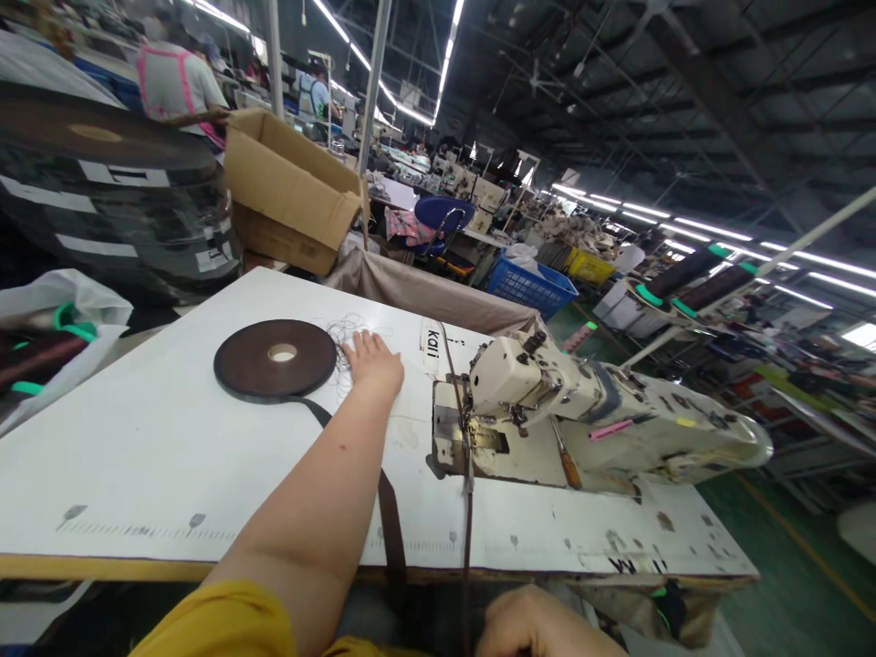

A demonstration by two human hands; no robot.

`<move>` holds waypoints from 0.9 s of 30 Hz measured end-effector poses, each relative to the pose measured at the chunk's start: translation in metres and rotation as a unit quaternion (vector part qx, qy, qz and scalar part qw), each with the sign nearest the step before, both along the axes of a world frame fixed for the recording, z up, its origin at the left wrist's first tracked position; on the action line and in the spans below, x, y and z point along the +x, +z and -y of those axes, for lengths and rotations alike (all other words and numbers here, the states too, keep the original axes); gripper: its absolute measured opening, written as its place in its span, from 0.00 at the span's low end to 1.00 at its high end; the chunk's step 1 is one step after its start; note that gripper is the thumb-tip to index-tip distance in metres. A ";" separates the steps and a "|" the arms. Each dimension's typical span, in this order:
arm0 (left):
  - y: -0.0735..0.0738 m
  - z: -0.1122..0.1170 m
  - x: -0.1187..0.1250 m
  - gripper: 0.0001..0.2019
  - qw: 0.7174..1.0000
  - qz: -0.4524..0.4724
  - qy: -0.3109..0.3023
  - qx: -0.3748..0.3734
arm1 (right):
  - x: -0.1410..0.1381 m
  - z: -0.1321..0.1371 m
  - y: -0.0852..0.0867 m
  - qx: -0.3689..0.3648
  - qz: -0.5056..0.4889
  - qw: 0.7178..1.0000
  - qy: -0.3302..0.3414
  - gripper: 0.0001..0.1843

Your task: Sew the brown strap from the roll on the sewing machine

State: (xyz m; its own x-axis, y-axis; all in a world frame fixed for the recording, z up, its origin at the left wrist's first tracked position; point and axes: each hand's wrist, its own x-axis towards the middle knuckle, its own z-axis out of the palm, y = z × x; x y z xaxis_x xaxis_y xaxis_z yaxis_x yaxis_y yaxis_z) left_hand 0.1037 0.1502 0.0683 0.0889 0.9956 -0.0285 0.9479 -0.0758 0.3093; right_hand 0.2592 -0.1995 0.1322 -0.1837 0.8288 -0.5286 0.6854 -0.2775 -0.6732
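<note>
Webbing roll (239, 365) lay flat on a white table (137, 474) in a long factory hall (616, 119), with a large reel (116, 192) and a cardboard box (291, 178) beyond it. A sewing machine (540, 392) stood at the table's right side, a screwdriver (565, 461) against it. A webbing strip (391, 525) ran from the roll, passed under the person's left arm and dropped over the table edge. The left hand (373, 360) rested open and flat, fingers spread, clamped on nothing, just beside the roll and touching a tangle of fine threads (346, 347). The right hand (540, 625) showed at the bottom of the view, below the table edge, too cut off to tell whether it was closed on anything. Those loose threads looked the likeliest trouble: dragged along with the webbing, they could snag at the machine's needle
</note>
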 end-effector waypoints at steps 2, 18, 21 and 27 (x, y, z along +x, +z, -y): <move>0.006 -0.001 -0.003 0.34 0.999 0.005 0.025 0.031 | -0.003 -0.011 -0.002 0.043 0.018 0.997 -0.066 0.15; -0.009 -0.004 0.003 0.43 1.000 -0.005 -0.005 0.000 | -0.009 -0.027 -0.017 0.127 0.088 0.987 -0.052 0.16; -0.003 -0.007 -0.003 0.38 0.999 -0.004 0.046 0.026 | 0.002 -0.007 -0.010 0.042 -0.016 0.998 0.037 0.18; 0.006 0.014 0.017 0.34 0.988 0.017 -0.131 0.076 | 0.002 -0.018 -0.004 0.088 0.009 0.995 -0.051 0.16</move>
State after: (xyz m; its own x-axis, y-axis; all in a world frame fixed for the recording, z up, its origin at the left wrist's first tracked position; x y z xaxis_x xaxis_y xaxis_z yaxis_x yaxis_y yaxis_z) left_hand 0.1207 0.1359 0.0744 0.3423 0.9311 0.1264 0.8791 -0.3648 0.3067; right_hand 0.2610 -0.1812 0.1278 -0.0862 0.9224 -0.3765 0.6726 -0.2249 -0.7050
